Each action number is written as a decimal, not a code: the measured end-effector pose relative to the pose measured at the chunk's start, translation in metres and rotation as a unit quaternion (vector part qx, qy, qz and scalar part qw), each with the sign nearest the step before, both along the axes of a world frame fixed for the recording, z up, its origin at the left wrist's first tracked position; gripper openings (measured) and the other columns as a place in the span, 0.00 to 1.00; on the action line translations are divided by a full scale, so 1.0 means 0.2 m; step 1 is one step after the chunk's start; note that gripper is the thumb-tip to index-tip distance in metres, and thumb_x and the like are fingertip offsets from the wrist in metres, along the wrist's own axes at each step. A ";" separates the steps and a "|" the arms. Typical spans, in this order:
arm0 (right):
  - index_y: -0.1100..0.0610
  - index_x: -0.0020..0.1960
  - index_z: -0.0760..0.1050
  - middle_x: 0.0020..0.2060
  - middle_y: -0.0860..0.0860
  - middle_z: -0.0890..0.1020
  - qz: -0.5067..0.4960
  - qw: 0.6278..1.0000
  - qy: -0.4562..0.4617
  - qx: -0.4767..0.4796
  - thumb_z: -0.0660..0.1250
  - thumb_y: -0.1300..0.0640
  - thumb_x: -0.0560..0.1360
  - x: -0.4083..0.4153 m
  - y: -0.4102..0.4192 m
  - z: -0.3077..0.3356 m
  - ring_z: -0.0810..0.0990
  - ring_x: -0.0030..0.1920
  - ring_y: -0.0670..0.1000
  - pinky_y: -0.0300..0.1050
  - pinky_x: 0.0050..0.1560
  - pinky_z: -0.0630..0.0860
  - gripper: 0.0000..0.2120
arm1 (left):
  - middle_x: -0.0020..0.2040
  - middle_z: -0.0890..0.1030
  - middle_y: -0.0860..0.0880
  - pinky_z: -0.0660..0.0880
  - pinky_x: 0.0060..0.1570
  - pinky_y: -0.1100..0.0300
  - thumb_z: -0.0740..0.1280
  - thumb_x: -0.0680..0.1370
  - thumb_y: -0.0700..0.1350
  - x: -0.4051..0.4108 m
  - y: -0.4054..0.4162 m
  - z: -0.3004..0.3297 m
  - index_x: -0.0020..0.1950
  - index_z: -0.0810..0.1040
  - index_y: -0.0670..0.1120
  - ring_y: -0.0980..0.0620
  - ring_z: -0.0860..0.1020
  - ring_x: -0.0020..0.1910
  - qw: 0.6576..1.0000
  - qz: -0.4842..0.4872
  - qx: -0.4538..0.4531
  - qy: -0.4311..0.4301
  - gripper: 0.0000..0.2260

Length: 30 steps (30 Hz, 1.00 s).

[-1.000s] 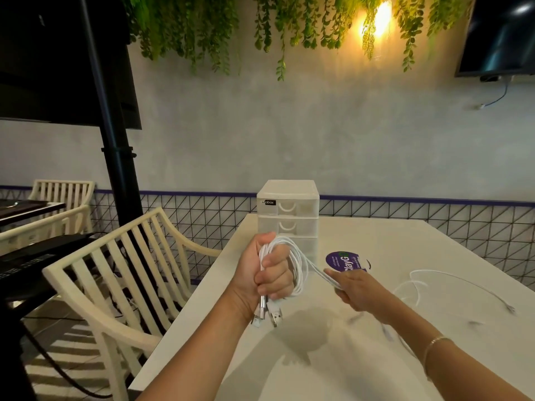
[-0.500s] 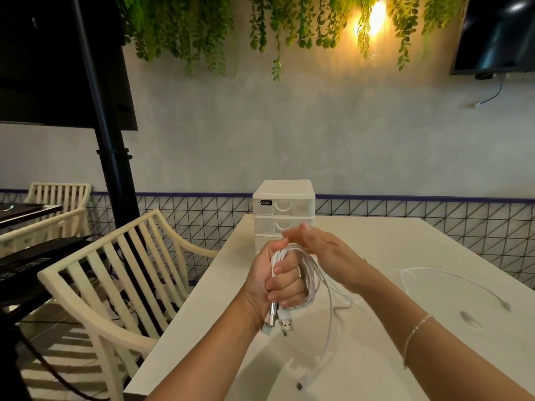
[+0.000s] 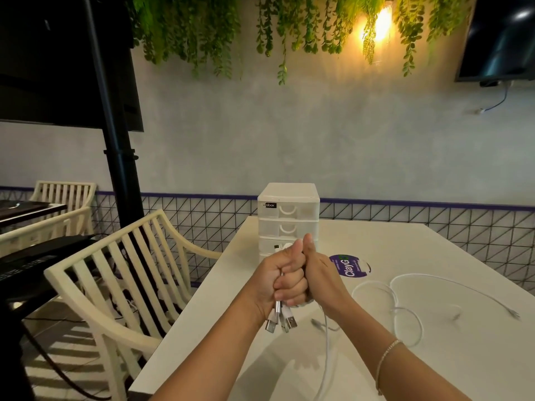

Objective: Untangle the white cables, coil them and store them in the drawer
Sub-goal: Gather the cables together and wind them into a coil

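A white table [image 3: 405, 241] stands by a grey wall hung with green vines [image 3: 202, 30]. On it sits a three-drawer box [image 3: 288, 218]; its bottom drawer holds something white. The left hand [image 3: 282, 282] grips coiled cables [image 3: 282, 318]; the right hand [image 3: 321, 273] presses against them, its grasp hidden. Another cable [image 3: 405, 311] lies loose at right.

Warm wall lamp [image 3: 381, 23] glares; daylight stripes the floor; edges bend.

Bare forearms, thin beaded bracelet [image 3: 386, 360] on right wrist
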State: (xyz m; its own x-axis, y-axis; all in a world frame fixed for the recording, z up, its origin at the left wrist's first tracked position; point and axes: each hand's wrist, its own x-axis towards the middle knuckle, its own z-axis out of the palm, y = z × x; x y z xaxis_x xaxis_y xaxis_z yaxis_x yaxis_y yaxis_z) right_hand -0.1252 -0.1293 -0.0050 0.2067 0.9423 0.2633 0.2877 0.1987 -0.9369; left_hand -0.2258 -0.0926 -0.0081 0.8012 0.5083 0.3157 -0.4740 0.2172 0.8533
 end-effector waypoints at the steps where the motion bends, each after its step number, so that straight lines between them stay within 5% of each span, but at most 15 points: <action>1: 0.52 0.34 0.80 0.28 0.51 0.83 0.001 1.000 0.014 -0.005 0.42 0.32 0.73 -0.01 -0.01 0.00 0.82 0.31 0.48 0.39 0.31 0.76 0.35 | 0.13 0.63 0.54 0.63 0.17 0.72 0.75 0.67 0.58 0.00 0.00 0.00 0.23 0.67 0.49 0.59 0.62 0.11 1.000 0.010 -0.004 0.000 0.23; 8: 0.53 0.32 0.64 0.15 0.44 0.68 0.001 0.997 0.035 -0.064 0.43 0.40 0.80 -0.03 -0.06 -0.07 0.62 0.17 0.41 0.33 0.20 0.59 0.26 | 0.13 0.59 0.53 0.61 0.15 0.71 0.56 0.74 0.59 0.01 0.01 0.08 0.21 0.64 0.47 0.58 0.59 0.11 0.984 0.117 -0.116 -0.071 0.24; 11: 0.51 0.34 0.64 0.24 0.44 0.68 0.008 0.996 -0.054 -0.069 0.44 0.46 0.82 -0.02 -0.06 -0.12 0.62 0.20 0.40 0.30 0.20 0.58 0.22 | 0.14 0.59 0.52 0.60 0.15 0.70 0.57 0.72 0.60 0.01 0.02 0.10 0.21 0.63 0.47 0.58 0.58 0.11 0.977 0.163 -0.122 -0.059 0.23; 16: 0.56 0.38 0.66 0.28 0.52 0.67 0.063 0.989 -0.032 -0.126 0.44 0.40 0.80 0.00 -0.09 -0.14 0.58 0.20 0.44 0.36 0.23 0.54 0.25 | 0.16 0.58 0.52 0.62 0.17 0.69 0.57 0.72 0.62 0.03 0.01 0.09 0.23 0.62 0.47 0.57 0.57 0.13 0.969 0.217 -0.118 -0.012 0.24; 20: 0.49 0.39 0.67 0.30 0.52 0.72 0.089 0.980 -0.096 -0.151 0.49 0.66 0.80 0.06 -0.09 -0.12 0.60 0.23 0.46 0.42 0.29 0.57 0.18 | 0.16 0.58 0.52 0.62 0.17 0.69 0.55 0.76 0.61 0.04 0.01 0.10 0.22 0.62 0.48 0.57 0.58 0.13 0.965 0.230 -0.124 -0.014 0.26; 23: 0.55 0.38 0.68 0.31 0.52 0.72 0.090 0.971 -0.121 -0.184 0.50 0.73 0.75 0.06 -0.10 -0.08 0.61 0.21 0.46 0.41 0.28 0.59 0.17 | 0.16 0.58 0.53 0.59 0.17 0.69 0.55 0.76 0.61 0.04 0.02 0.10 0.23 0.62 0.48 0.57 0.58 0.13 0.962 0.245 -0.120 -0.010 0.26; 26: 0.60 0.40 0.69 0.30 0.51 0.71 0.103 0.958 -0.163 -0.214 0.54 0.68 0.75 0.05 -0.09 -0.04 0.63 0.22 0.46 0.37 0.24 0.60 0.09 | 0.17 0.59 0.53 0.60 0.17 0.68 0.56 0.75 0.63 0.05 0.02 0.09 0.26 0.61 0.47 0.57 0.58 0.14 0.958 0.268 -0.103 0.018 0.24; 30: 0.57 0.36 0.68 0.30 0.50 0.71 0.126 0.916 -0.295 -0.241 0.55 0.64 0.75 0.06 -0.10 0.02 0.66 0.26 0.48 0.36 0.27 0.64 0.11 | 0.19 0.60 0.52 0.63 0.22 0.64 0.58 0.71 0.65 0.06 0.01 0.06 0.27 0.62 0.49 0.55 0.61 0.17 0.939 0.319 0.016 0.128 0.22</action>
State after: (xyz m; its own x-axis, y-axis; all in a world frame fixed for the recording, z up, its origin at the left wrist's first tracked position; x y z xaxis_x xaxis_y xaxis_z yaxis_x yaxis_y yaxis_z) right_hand -0.1133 -0.1495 -0.0004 -0.0778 0.9766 -0.2004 0.7743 -0.0674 -0.6292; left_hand -0.2147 -0.0905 0.0045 0.3887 0.9039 0.1785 -0.2781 -0.0695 0.9580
